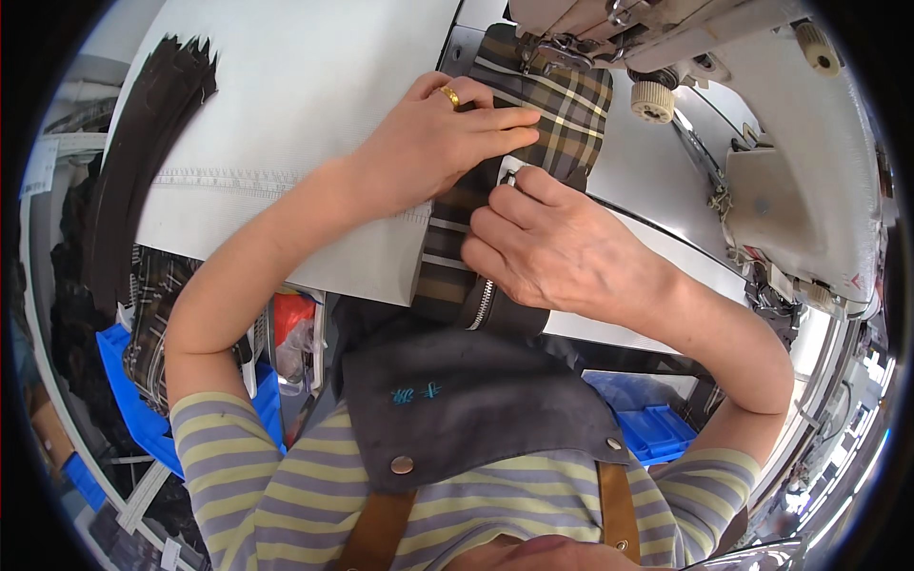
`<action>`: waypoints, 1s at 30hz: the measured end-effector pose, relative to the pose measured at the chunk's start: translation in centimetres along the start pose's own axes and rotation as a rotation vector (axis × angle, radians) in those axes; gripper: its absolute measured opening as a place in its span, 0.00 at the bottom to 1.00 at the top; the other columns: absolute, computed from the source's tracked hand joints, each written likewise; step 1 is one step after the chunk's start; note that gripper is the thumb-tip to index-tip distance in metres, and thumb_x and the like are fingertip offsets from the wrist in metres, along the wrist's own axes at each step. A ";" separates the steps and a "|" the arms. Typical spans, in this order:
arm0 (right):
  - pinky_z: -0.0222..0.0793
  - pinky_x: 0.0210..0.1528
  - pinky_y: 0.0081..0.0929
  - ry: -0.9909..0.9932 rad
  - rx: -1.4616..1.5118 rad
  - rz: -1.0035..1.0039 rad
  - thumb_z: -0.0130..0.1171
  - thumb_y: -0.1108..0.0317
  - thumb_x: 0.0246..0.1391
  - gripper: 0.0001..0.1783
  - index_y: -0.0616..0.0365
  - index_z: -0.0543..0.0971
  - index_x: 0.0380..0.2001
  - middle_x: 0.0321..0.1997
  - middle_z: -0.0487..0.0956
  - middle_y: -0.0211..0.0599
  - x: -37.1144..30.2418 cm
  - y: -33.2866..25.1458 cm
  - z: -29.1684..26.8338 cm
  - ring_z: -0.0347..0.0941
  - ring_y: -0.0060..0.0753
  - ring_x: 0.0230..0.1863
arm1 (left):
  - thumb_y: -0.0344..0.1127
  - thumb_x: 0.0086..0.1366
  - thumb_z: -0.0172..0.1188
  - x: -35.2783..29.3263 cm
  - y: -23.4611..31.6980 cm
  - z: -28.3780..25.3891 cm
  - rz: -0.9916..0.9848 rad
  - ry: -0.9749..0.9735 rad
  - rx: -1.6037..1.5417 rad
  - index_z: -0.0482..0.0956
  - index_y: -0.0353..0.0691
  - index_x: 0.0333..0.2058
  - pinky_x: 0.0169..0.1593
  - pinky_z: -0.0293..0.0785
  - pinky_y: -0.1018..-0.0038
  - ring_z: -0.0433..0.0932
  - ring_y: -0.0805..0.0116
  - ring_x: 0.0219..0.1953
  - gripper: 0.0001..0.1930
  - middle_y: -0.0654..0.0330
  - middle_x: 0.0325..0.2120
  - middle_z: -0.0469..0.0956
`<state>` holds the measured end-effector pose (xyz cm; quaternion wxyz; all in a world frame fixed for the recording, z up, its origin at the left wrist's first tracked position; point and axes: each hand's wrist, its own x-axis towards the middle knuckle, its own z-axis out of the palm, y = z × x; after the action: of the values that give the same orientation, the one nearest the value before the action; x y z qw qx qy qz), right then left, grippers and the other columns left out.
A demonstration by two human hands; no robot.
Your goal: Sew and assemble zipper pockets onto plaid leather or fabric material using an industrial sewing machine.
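Observation:
Plaid fabric (571,124) in brown, black and white lies under the sewing machine's presser foot (526,67). My left hand (457,133), with a gold ring, rests on it, its index and middle fingers stretched out flat. A dark zipper (483,303) with metal teeth runs along the piece toward my body. My right hand (557,238) is closed in a pinch on the zipper, just below my left fingertips. Beside its thumb and index finger show a small metal part and a white patch (512,166); the fingers partly cover them.
The sewing machine (790,181) fills the right, its knob (653,101) near the fabric. A bundle of dark strips (152,152) lies on the white tabletop (314,76) at left. Below hang more plaid fabric (152,314) and blue bins (129,390) (657,433).

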<state>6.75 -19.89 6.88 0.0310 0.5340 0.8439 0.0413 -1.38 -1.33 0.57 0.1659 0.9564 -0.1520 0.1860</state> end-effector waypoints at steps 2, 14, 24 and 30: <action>0.61 0.36 0.23 0.061 -0.027 0.035 0.56 0.67 0.38 0.06 0.55 0.75 0.24 0.27 0.69 0.31 -0.5 0.0 0.0 0.66 0.27 0.31 | 0.28 0.56 0.57 -0.1 -0.1 0.1 0.026 0.012 0.035 0.75 0.48 0.51 0.54 0.61 0.63 0.70 0.68 0.47 0.22 0.74 0.55 0.71; 0.75 0.34 0.27 0.496 0.102 0.395 0.61 0.75 0.32 0.11 0.65 0.77 0.26 0.37 0.75 0.40 -1.0 0.1 4.0 0.76 0.37 0.37 | 0.36 0.62 0.56 0.3 -2.8 0.1 -0.089 0.010 0.214 0.72 0.47 0.54 0.61 0.52 0.48 0.67 0.64 0.54 0.20 0.70 0.57 0.69; 0.69 0.38 0.28 0.605 0.012 0.473 0.62 0.75 0.34 0.12 0.61 0.78 0.29 0.38 0.75 0.37 -1.1 2.3 5.0 0.73 0.34 0.37 | 0.39 0.58 0.61 0.5 -2.0 -0.3 0.007 0.201 0.121 0.80 0.46 0.41 0.61 0.55 0.51 0.73 0.66 0.49 0.12 0.67 0.44 0.78; 0.69 0.38 0.32 0.446 0.090 0.477 0.60 0.75 0.34 0.18 0.59 0.79 0.35 0.41 0.75 0.36 -1.2 2.8 3.7 0.73 0.37 0.38 | 0.44 0.52 0.66 -3.5 6.2 -1.1 0.055 0.039 -0.041 0.80 0.44 0.41 0.64 0.52 0.52 0.76 0.67 0.46 0.18 0.66 0.47 0.77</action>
<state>10.11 -19.69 3.45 -0.1886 0.6953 0.6820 0.1261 -6.99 -5.71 1.74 0.1833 0.9445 -0.1790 0.2058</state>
